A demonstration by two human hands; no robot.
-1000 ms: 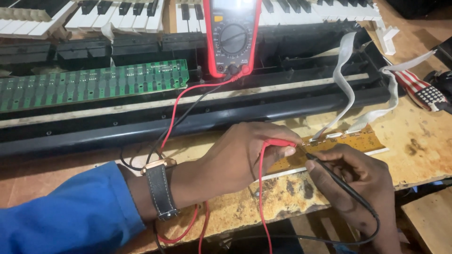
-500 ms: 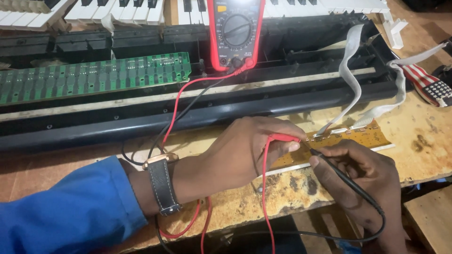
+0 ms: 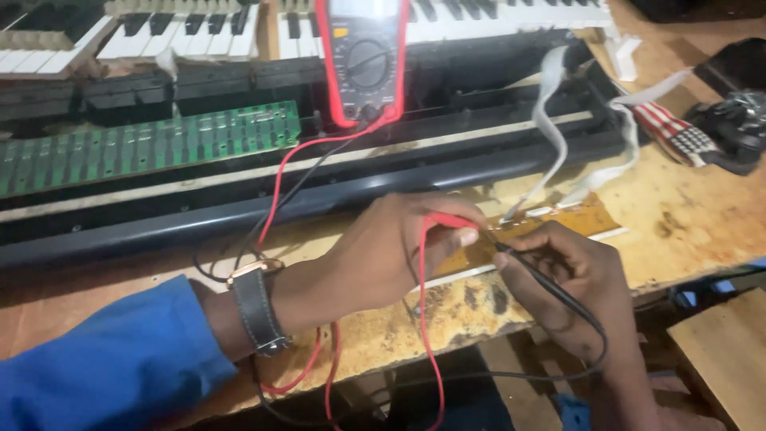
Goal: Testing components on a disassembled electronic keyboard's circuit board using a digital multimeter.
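Red probe point(image 3: 448, 221) pinched in the left hand point(image 3: 383, 255), fingers closed round its grip, tip pointing toward 3 o'clock onto a narrow tan circuit board point(image 3: 574, 222) lying on the worn wooden bench point(image 3: 702, 215). Right hand point(image 3: 570, 279) just beside the left, at its 4 o'clock, fingers curled shut on the black probe point(image 3: 527, 267); its tip meets the same board at the near-left end, almost touching the red tip. Exact contact points too small to tell.

Red lead point(image 3: 275, 195) runs from the left hand up toward 12 o'clock into a red-cased multimeter point(image 3: 363, 60), propped upright against the keyboard parts; a black lead point(image 3: 590, 327) loops under the right wrist toward 6 o'clock. Meter screen cut off by the top edge.

Left wrist: dark-strap watch point(image 3: 255, 307), blue sleeve point(image 3: 104, 367) at 8 o'clock.

Behind the hands, a long black keyboard chassis point(image 3: 239, 219) lies across the bench, opened. Green circuit strip point(image 3: 152, 148) sits in it at 10 o'clock. Black and white keys point(image 3: 191, 36) along the top edge. Two grey ribbon cables point(image 3: 550, 120) drop from the chassis to the tan board at 2 o'clock.
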